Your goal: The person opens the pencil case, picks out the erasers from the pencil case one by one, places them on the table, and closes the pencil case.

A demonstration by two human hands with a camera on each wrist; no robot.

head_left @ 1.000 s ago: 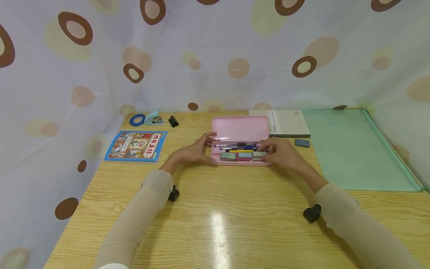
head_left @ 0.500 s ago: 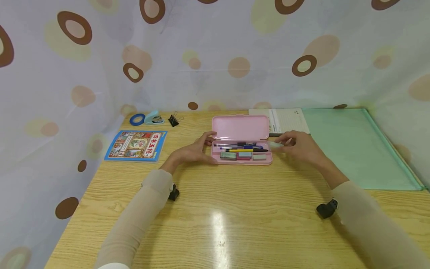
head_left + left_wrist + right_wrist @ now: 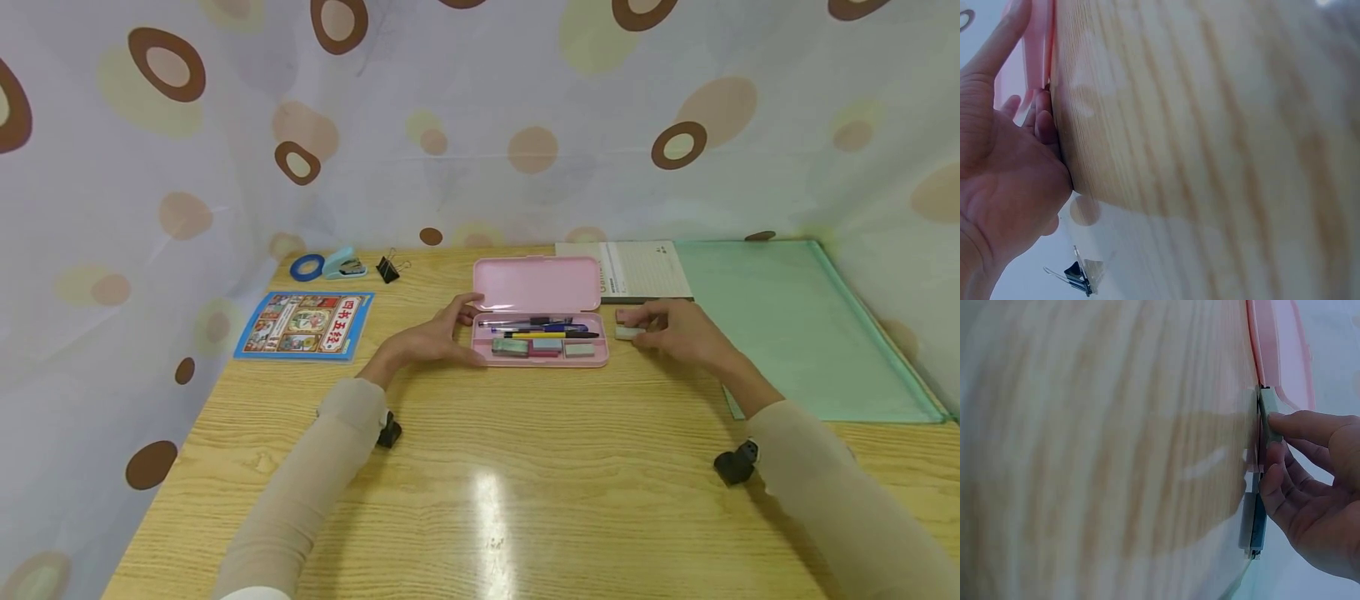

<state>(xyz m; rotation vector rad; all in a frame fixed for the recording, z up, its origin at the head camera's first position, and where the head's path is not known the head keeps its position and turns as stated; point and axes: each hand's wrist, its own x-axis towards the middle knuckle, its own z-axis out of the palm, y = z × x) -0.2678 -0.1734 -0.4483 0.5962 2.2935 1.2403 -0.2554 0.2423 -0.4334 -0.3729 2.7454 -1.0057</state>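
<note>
An opened pink pencil case [image 3: 538, 363] lies on the wooden table with pens, including a yellow one [image 3: 536, 335], in its back compartment. In front sit a green eraser [image 3: 510, 347], a blue-grey eraser [image 3: 547, 344] over something pink, and a pale eraser [image 3: 578, 351]. My left hand [image 3: 431, 340] holds the case's left end, thumb at the front and fingers near the hinge. Just right of the case, my right hand [image 3: 678, 333] pinches another pale eraser [image 3: 1268, 409] at table level. A dark blue eraser [image 3: 1259, 525] shows beyond those fingers in the right wrist view; the hand hides it in the head view.
A blue booklet [image 3: 303, 326] lies at the left. Behind it are blue tape [image 3: 307, 267], a stapler [image 3: 345, 265] and a black binder clip [image 3: 387, 269]. A notebook [image 3: 645, 268] and a green translucent mat [image 3: 817, 333] lie at the back right.
My right hand has lifted a pale eraser out of the pencil case, carried it right and lowered it to the table beside the case. My left hand has stayed in place.
</note>
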